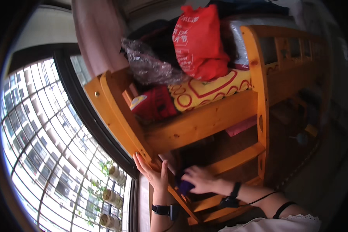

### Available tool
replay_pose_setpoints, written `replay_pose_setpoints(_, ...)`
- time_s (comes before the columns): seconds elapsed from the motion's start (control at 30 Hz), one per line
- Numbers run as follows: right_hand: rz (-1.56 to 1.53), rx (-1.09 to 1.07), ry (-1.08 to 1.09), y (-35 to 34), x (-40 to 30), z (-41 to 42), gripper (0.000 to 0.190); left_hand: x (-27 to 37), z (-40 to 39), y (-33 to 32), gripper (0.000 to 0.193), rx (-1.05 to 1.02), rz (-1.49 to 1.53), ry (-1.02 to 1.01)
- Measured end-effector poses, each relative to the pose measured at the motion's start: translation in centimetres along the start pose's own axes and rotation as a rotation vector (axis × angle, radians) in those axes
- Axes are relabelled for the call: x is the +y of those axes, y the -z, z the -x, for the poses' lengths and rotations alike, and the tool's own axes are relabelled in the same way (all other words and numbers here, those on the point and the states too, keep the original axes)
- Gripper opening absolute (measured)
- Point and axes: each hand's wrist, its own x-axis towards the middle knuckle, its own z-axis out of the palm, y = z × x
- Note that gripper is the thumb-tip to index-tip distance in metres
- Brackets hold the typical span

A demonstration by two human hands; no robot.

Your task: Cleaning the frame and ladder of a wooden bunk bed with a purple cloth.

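My left hand (pixel 155 174) rests against the corner post (pixel 124 116) of a wooden bunk bed, thumb raised and fingers spread along the wood. To its right, my right hand (pixel 199 179) is closed around a dark purple cloth (pixel 186 187), pressed near the inner side of the same post. That hand is slightly blurred, and part of the cloth lies hidden beneath its fingers. Wooden ladder rungs (pixel 237 159) run just beyond and below my right hand. Above both hands stretches the orange-brown side rail (pixel 203 121) of the upper bunk.
A red bag (pixel 198 43) bearing writing, crumpled clear plastic (pixel 153 63) and a yellow and red patterned mat (pixel 211 87) lie on the upper bunk. At left is a barred window (pixel 46 145) with potted plants (pixel 113 197). A pink curtain (pixel 100 34) hangs behind the post.
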Motion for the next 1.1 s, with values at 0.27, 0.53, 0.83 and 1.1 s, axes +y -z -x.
replay_pose_setpoints(0.27,-0.06,-0.154,-0.007,-1.1,-0.6,-2.5,0.05,-1.0,0.1,-1.6,0.069,0.102,-0.058,-0.13)
replay_pose_setpoints(0.53,0.013,0.187,-0.143,8.2,6.9,6.6,0.042,-3.4,-0.1,-1.9,0.07,0.11,-0.072,-0.2)
replay_pose_setpoints(0.83,0.574,0.228,-0.507,14.4,10.0,13.6,0.054,-3.8,0.9,-1.9,0.068,0.091,-0.112,-0.155)
replay_pose_setpoints(1.1,0.4,0.139,-0.765,17.6,6.3,17.4,0.054,-4.6,0.9,-1.8,0.063,0.144,-0.138,-0.131)
